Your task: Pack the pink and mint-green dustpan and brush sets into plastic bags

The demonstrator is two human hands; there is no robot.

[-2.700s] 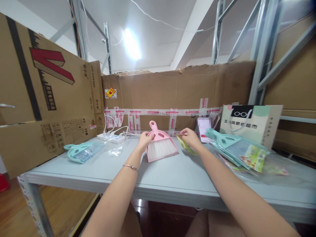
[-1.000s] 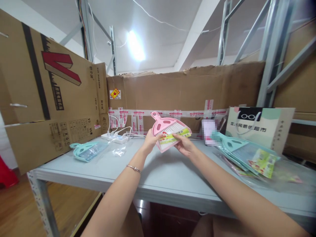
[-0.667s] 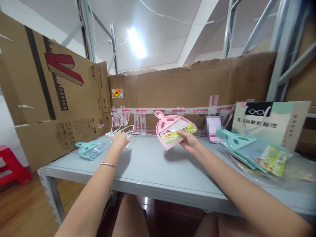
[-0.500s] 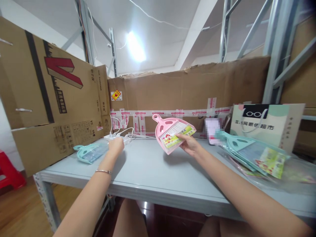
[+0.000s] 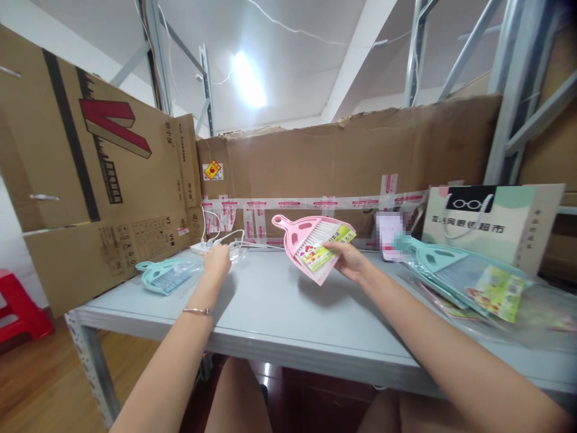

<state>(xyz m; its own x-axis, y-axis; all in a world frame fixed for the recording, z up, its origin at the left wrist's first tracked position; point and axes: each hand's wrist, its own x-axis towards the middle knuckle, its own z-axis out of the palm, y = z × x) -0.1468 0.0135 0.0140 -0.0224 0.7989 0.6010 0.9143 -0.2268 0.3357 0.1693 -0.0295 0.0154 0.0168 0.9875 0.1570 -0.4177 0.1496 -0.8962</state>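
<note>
My right hand (image 5: pixel 349 260) grips a pink dustpan (image 5: pixel 295 231) with a white-bristled brush set in it, by the edge with a printed yellow-green label card (image 5: pixel 322 249). The set is held tilted above the table, its looped handle pointing left. My left hand (image 5: pixel 217 261) is closed near the white power strip (image 5: pixel 198 247). Clear plastic film (image 5: pixel 240 255) shows beside its fingers and appears held in them; the fingertips are partly hidden. Left of that hand, a mint-green dustpan and brush (image 5: pixel 166 276) lies in clear wrapping.
Several wrapped mint-green dustpan sets (image 5: pixel 444 264) are piled at the right, beside a phone (image 5: pixel 390 237) and a paper bag (image 5: pixel 518 222). Large cardboard boxes (image 5: pixel 279 162) stand along the back and left. The grey table (image 5: pixel 265 307) has a metal front edge. A red stool (image 5: pixel 22 307) stands on the floor.
My left hand has shifted slightly right, and the clear film beside it too. The pink dustpan has turned a little, its handle swinging left and down. The view has shifted slightly.
</note>
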